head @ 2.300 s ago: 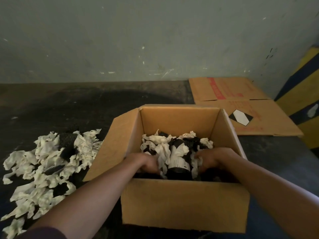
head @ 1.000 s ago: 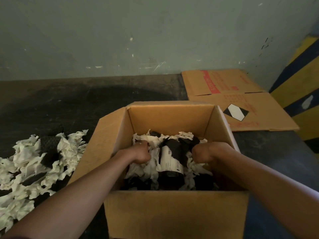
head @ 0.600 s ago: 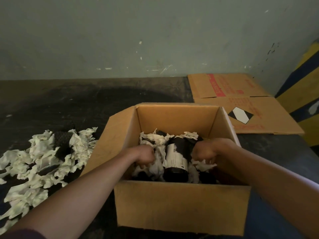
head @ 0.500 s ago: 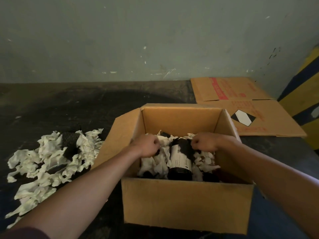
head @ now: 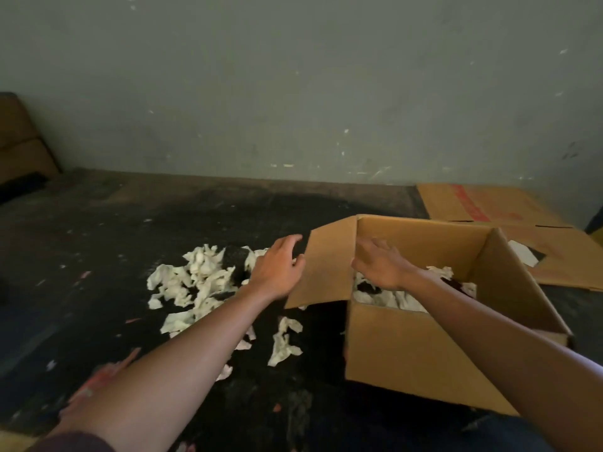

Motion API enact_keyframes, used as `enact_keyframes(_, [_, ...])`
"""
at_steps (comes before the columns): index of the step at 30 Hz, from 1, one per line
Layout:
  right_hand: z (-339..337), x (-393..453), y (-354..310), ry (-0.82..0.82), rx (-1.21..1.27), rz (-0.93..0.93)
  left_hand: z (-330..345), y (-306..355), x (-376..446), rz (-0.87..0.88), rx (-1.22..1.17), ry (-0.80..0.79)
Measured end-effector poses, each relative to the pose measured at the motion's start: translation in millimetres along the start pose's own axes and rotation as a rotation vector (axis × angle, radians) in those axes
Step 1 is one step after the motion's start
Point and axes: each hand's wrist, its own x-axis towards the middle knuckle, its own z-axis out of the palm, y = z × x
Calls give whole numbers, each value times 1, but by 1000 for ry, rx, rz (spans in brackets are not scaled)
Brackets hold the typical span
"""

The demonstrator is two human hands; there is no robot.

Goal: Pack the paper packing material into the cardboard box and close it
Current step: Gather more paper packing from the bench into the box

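An open cardboard box stands on the dark floor at the right, its left flap splayed outward. White crumpled paper and dark items lie inside. A loose pile of white paper packing material is spread on the floor left of the box. My left hand hovers open outside the left flap, above the pile's right edge. My right hand is open with fingers spread over the box's left inner side, holding nothing.
A flattened cardboard box with red print lies behind and right of the open one. A grey-green wall closes the back. A brown object stands at the far left. Small scraps litter the floor.
Both hands have come up out of the box and moved left, opening. The view has swung left, so the box now sits at the right and the paper pile near the middle.
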Motion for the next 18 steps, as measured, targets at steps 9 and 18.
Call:
enact_keyframes(9, [140,-59,-149,59,75,-170,-33,-180,-131,-249,-1,-97])
enact_keyframes(18, [275,-104,-123,-264,-47,161,9,-304,-236,-527,165,-354])
